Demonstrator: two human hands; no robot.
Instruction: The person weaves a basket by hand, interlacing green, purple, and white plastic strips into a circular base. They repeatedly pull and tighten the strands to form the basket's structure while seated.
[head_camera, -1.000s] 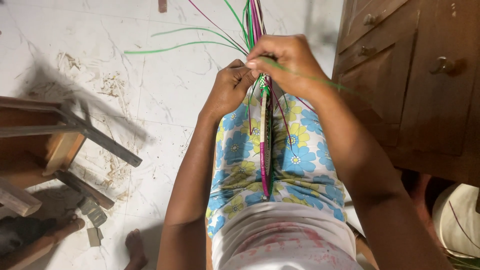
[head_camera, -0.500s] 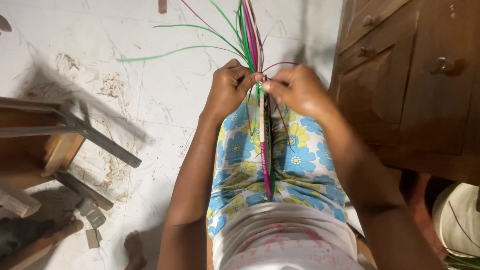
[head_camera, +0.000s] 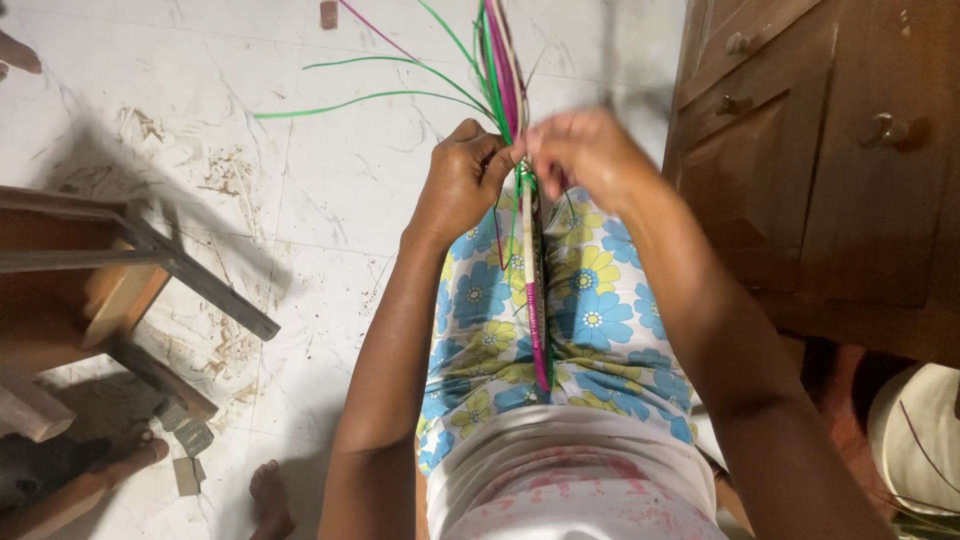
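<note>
A narrow woven band (head_camera: 534, 300) of green, pink and pale strips lies lengthwise over my lap, on a skirt with blue and yellow flowers (head_camera: 590, 300). My left hand (head_camera: 462, 180) and my right hand (head_camera: 585, 152) meet at the band's far end, each pinching strips there. Loose strips (head_camera: 500, 70) fan out beyond my fingers, green and pink ones curving left over the floor. My right hand is a little blurred.
A dark wooden cabinet (head_camera: 830, 170) with knobs stands close on the right. A wooden frame or stool (head_camera: 110, 290) sits at the left on the white marble floor (head_camera: 330, 190), with small wood blocks (head_camera: 185, 450) and another person's foot (head_camera: 270, 495) near it. A pale basket (head_camera: 915, 440) shows at lower right.
My right hand has moved from lying over the left hand to beside it, then lifted slightly toward the loose strip ends. The green strips have swung a little.
</note>
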